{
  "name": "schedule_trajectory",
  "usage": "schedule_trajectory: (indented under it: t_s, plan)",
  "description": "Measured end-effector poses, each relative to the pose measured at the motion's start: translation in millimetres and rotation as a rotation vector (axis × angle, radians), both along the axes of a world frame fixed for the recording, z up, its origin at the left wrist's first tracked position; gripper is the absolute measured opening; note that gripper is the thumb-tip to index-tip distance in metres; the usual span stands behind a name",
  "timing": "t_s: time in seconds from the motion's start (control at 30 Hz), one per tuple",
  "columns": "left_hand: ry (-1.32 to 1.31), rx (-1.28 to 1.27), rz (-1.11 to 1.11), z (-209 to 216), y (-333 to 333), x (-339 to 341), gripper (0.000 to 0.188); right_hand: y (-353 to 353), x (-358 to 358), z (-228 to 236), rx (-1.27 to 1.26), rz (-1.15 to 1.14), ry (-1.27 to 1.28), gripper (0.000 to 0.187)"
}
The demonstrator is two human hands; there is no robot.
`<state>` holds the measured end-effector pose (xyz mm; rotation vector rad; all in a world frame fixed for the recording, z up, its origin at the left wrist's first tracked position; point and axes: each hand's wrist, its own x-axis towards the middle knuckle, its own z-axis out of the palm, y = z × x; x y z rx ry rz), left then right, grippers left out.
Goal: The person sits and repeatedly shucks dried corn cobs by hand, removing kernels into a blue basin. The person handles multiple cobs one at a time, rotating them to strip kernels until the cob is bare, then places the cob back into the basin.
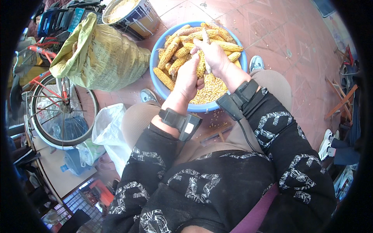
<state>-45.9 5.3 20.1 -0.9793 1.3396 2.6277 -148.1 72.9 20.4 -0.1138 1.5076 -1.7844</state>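
Note:
Over a blue basin (157,79) my two hands are close together. My left hand (188,79) is closed round an ear of corn (201,64) with yellow kernels. Against that ear my right hand (215,57) is closed too. A pale, slim piece (205,35) sticks out above the right hand, with a pale end below it; it looks like a stripped corn cob. Many yellow ears (169,52) are heaped at the basin's far and left side. Loose kernels (210,92) fill its near side. The palms and some fingers are hidden.
A yellow-green woven sack (112,58) stands left of the basin, with a bucket of kernels (134,19) behind it. A bicycle wheel (64,110) and a white plastic bag (112,130) are at left. Another person's shoe (325,144) shows at right. Kernels lie scattered on the tiled floor.

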Motion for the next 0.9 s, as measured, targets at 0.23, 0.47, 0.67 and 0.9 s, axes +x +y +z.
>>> schedule_trajectory:
  t_s: [0.23,0.47,0.67,0.9]
  plan:
    - [-0.026,-0.091,-0.042,3,8,3,0.034,-3,0,-11,0.276,0.023,0.357,0.049]
    - [-0.003,0.002,-0.045,7,7,9,0.033,-7,2,-27,0.333,-0.060,0.376,0.045]
    - [0.063,0.162,-0.053,7,-8,8,0.032,0,-6,-17,-0.122,0.058,-0.233,0.036]
    - [0.041,0.122,-0.025,2,-10,2,0.034,0,-2,-3,-0.029,0.113,-0.085,0.032]
